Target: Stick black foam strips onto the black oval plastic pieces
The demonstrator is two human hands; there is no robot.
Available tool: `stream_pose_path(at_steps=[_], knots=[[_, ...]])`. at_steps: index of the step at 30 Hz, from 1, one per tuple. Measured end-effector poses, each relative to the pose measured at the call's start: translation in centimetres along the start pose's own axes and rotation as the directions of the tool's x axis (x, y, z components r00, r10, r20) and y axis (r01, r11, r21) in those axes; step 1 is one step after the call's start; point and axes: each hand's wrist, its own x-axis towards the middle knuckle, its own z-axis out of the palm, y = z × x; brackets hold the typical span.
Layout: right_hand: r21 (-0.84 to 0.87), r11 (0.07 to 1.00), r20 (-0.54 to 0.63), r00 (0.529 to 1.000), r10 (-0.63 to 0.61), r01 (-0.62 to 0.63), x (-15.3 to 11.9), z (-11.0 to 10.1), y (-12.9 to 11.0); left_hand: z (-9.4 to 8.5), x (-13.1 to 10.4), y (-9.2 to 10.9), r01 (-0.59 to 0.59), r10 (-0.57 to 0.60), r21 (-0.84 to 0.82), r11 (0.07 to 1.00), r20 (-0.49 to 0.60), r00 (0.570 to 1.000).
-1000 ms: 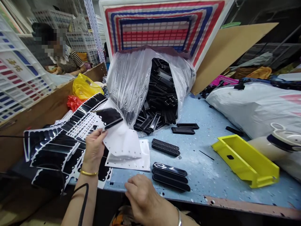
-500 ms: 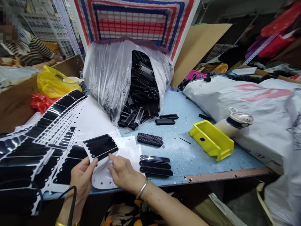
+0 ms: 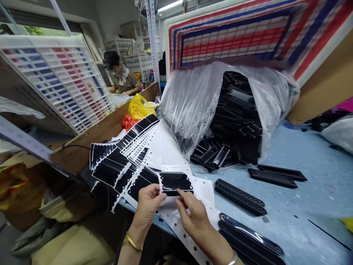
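Observation:
My left hand (image 3: 150, 202) pinches the left edge of a white backing sheet with glossy black adhesive strips (image 3: 176, 181) on it. At the sheet's lower edge, the index fingertip of my right hand (image 3: 193, 211) touches the lowest black strip, its thumb held apart below. Under both hands lies a white backing sheet with punched holes (image 3: 205, 189). Fanned to the left are several more sheets of black strips (image 3: 110, 167). Right of my right hand, long black plastic pieces (image 3: 250, 233) lie side by side, one with a shiny top. Behind them sit black pieces with a mesh-patterned face (image 3: 239, 197).
A clear plastic bag (image 3: 190, 99) spills many black plastic pieces (image 3: 237, 121) onto the blue table (image 3: 311, 206). Two loose black pieces (image 3: 277, 175) lie before it. Yellow (image 3: 140, 106) and red bags stand by a wooden board (image 3: 91, 147). Another person (image 3: 124, 79) sits beyond, near white crates.
The view has swung left, bringing the crates and the seated person further into sight. Both hands stay at the sheet of strips, the right index fingertip still at its lower edge.

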Motion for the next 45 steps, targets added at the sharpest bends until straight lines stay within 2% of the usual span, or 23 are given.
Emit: stream_pose_path(at_steps=[3, 7, 10, 12, 16, 19, 21, 24, 26, 29, 32, 34, 36, 38, 41, 45], knots=[[0.009, 1.000, -0.034, 0.999, 0.005, -0.004, 0.0, 0.8, 0.2, 0.1, -0.5, 0.0, 0.018, -0.016, -0.037, 0.999, 0.040, 0.999], [0.064, 0.996, -0.031, 0.997, 0.071, -0.069, -0.4, 1.1, 0.6, 0.1, -0.5, -0.1, -0.028, 0.025, 0.042, 0.999, 0.067, 0.997], [0.103, 0.970, 0.095, 0.972, 0.213, -0.222, 0.2, 0.7, 0.1, 0.6, -0.3, -0.3, -0.065, 0.054, 0.110, 0.992, 0.102, 0.993], [0.115, 0.945, 0.183, 0.941, 0.284, -0.307, 1.2, 0.2, -0.4, 1.2, -0.1, -0.5, -0.031, 0.023, 0.085, 0.996, 0.100, 0.995], [0.219, 0.905, 0.274, 0.913, 0.303, -0.366, 3.0, -0.4, -0.8, 2.0, 0.5, -1.3, 0.033, -0.029, -0.086, 0.996, 0.049, 0.998], [0.270, 0.863, 0.344, 0.880, 0.327, -0.426, 3.5, -0.4, -0.3, 2.0, 1.0, -1.9, 0.043, -0.032, -0.142, 0.989, 0.079, 0.996], [0.276, 0.835, 0.341, 0.861, 0.378, -0.476, 3.6, -0.4, 0.5, 2.0, 1.3, -2.1, 0.049, -0.036, -0.142, 0.989, 0.090, 0.995], [0.266, 0.800, 0.242, 0.840, 0.485, -0.538, 3.9, -1.0, 2.1, 1.8, 1.9, -2.2, 0.034, -0.025, -0.139, 0.990, 0.068, 0.997], [0.255, 0.794, 0.163, 0.834, 0.527, -0.552, 4.4, -2.4, 3.0, 1.4, 2.4, -2.1, 0.014, -0.012, -0.118, 0.993, 0.020, 1.000], [0.253, 0.793, 0.072, 0.828, 0.556, -0.554, 5.3, -6.2, 3.7, -0.4, 4.0, -1.6, -0.029, 0.022, -0.074, 0.997, -0.096, 0.995], [0.311, 0.750, -0.051, 0.778, 0.626, -0.583, 5.5, -11.1, 3.6, -2.7, 6.1, -0.8, -0.082, 0.081, 0.001, 0.997, -0.218, 0.973], [0.340, 0.728, -0.109, 0.744, 0.659, -0.595, 4.9, -13.9, 3.3, -3.9, 7.5, -0.2, -0.099, 0.118, 0.087, 0.991, -0.259, 0.959], [0.330, 0.732, -0.130, 0.739, 0.661, -0.596, 3.8, -16.1, 3.2, -4.6, 8.6, 0.4, -0.105, 0.158, 0.199, 0.974, -0.272, 0.949], [0.301, 0.748, -0.137, 0.750, 0.648, -0.591, 2.3, -17.6, 3.1, -4.8, 9.1, 1.0, -0.117, 0.218, 0.336, 0.934, -0.279, 0.935], [0.256, 0.768, -0.146, 0.762, 0.631, -0.587, 0.0, -18.9, 2.9, -4.8, 9.1, 1.6, -0.143, 0.332, 0.547, 0.825, -0.264, 0.906], [0.205, 0.788, -0.136, 0.781, 0.610, -0.580, -1.5, -19.8, 2.0, -4.0, 8.2, 1.7, -0.197, 0.433, 0.710, 0.676, -0.166, 0.886]])
